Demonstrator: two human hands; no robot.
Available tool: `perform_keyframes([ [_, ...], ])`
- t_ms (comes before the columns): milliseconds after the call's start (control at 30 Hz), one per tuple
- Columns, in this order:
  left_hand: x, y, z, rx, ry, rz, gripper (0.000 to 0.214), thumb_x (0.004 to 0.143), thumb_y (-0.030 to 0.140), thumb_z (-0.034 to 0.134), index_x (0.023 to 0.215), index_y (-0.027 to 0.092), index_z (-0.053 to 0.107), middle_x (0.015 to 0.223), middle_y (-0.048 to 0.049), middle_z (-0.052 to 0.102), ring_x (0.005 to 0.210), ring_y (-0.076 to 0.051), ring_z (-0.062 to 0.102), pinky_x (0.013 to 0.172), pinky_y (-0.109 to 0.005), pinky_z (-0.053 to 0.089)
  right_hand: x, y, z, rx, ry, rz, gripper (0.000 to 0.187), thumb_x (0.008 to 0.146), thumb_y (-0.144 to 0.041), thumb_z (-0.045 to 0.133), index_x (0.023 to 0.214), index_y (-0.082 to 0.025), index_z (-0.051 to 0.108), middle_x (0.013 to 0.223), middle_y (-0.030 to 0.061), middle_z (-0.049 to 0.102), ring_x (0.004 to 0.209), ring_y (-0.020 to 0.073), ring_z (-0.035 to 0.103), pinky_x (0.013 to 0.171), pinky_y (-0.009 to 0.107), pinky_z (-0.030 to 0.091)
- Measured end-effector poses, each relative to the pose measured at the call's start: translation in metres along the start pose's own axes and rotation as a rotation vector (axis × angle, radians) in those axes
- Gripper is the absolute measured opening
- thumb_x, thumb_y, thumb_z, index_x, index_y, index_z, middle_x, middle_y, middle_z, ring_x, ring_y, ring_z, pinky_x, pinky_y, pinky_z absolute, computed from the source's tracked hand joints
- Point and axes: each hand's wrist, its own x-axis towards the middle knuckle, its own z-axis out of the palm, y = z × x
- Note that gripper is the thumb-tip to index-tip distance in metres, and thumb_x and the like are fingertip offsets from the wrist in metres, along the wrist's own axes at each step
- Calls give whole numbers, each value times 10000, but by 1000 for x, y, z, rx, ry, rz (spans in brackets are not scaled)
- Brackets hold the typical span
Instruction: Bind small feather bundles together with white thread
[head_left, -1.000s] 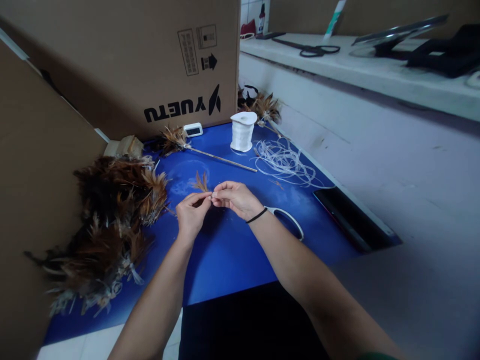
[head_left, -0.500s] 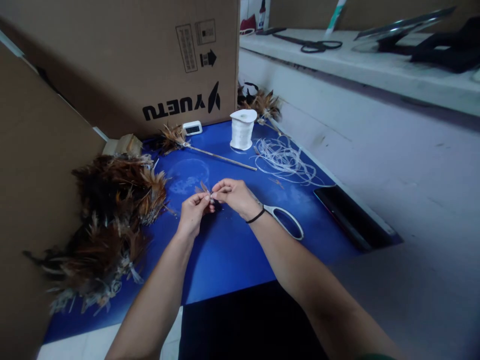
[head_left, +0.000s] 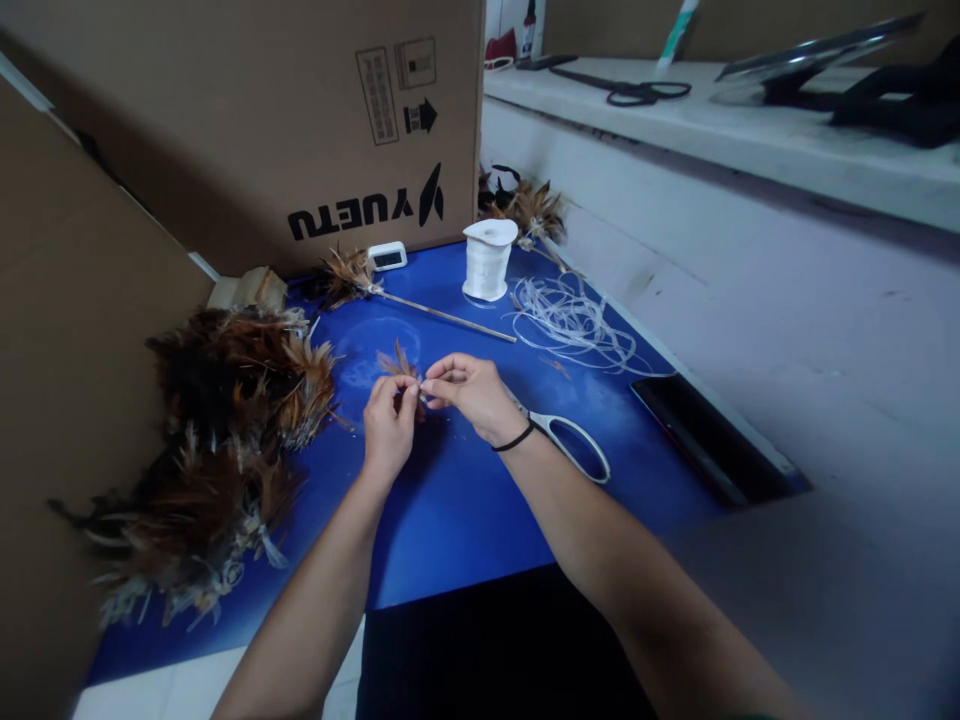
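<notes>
Over the blue mat (head_left: 465,500), my left hand (head_left: 388,430) and my right hand (head_left: 469,390) meet fingertip to fingertip. Both pinch a small bunch of brown feathers (head_left: 395,362) that fans up and left from the fingers. A black band circles my right wrist. White-handled scissors (head_left: 574,445) lie on the mat just right of that wrist. A large heap of brown and black feathers (head_left: 217,420) lies to the left of my left hand.
A thin stick with a feather tuft (head_left: 409,298) lies farther back, beside a white spool (head_left: 487,260) and loose white strands (head_left: 574,322). A big cardboard box (head_left: 285,120) stands behind. A black tray (head_left: 712,440) sits at the mat's right edge. Black scissors (head_left: 637,92) lie on the ledge.
Both hands have stayed together, shifting slightly. The feather bunch was turned between the fingers and again fans upward.
</notes>
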Motion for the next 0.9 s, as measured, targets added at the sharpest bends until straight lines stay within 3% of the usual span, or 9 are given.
perform_keyframes([
  [200,-1,6,-3,221,86,250,132,874,243,501,887,178,614,822,-45,591,755,-140,564,700,-252,447,-3,-1,1,85,17,32,265,545,-227,786,705,-149,590,591,-30,615,568,105,608,546,253,559],
  [600,2,-1,-1,352,114,452,148,891,226,479,905,184,621,937,-86,590,900,-162,584,841,-295,475,-3,-2,3,139,50,89,224,571,-173,763,697,-146,579,613,-34,607,539,88,587,525,246,560],
  [733,4,-7,-2,362,75,533,161,892,204,477,949,180,626,1025,-102,617,979,-172,597,904,-312,468,-3,-2,4,171,50,105,215,579,-166,758,692,-150,575,601,-34,595,552,94,587,524,249,558],
  [900,5,-13,-4,309,14,539,178,890,205,483,988,191,631,1044,-94,656,1013,-180,614,915,-319,480,-4,-3,4,196,45,109,205,583,-151,749,676,-149,566,595,-29,595,560,97,585,521,247,554],
])
